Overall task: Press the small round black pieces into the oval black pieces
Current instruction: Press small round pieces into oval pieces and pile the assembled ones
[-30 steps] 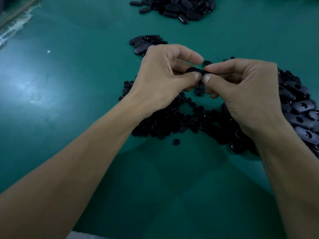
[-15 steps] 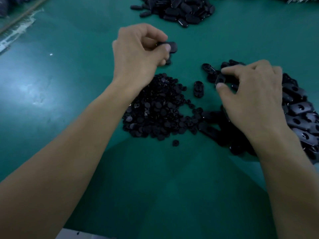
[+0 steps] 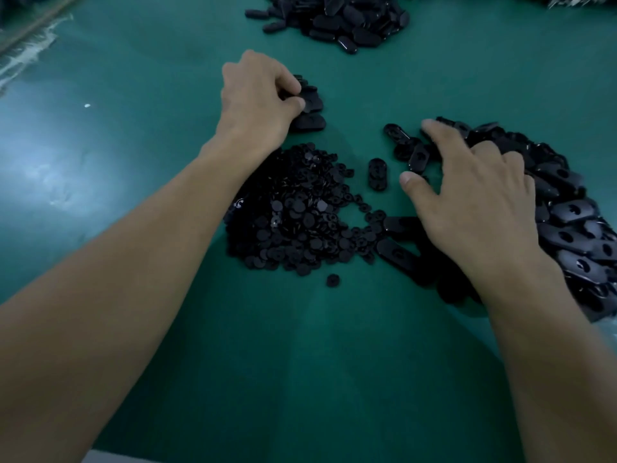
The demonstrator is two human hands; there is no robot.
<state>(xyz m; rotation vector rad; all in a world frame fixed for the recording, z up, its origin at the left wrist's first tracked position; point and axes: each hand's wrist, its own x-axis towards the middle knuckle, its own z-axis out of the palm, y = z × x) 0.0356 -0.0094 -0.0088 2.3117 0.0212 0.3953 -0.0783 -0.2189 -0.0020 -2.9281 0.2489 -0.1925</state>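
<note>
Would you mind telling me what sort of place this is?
Probably a factory assembly bench: a green mat holds a heap of round pieces, a heap of oval pieces and a far pile of black parts.

- the tabletop (image 3: 434,78) is plain teal green, no pattern, with a pale glare patch over on the left
- heap of small round pieces (image 3: 293,212): black, slightly shiny
- oval pieces (image 3: 567,212) on the right: black, greyer where light catches them
- far pile of ovals (image 3: 337,18): glossy black
- oval piece (image 3: 305,95) in the left hand (image 3: 257,95) grip: black too
- one tiny white speck (image 3: 87,105) on the green
</note>
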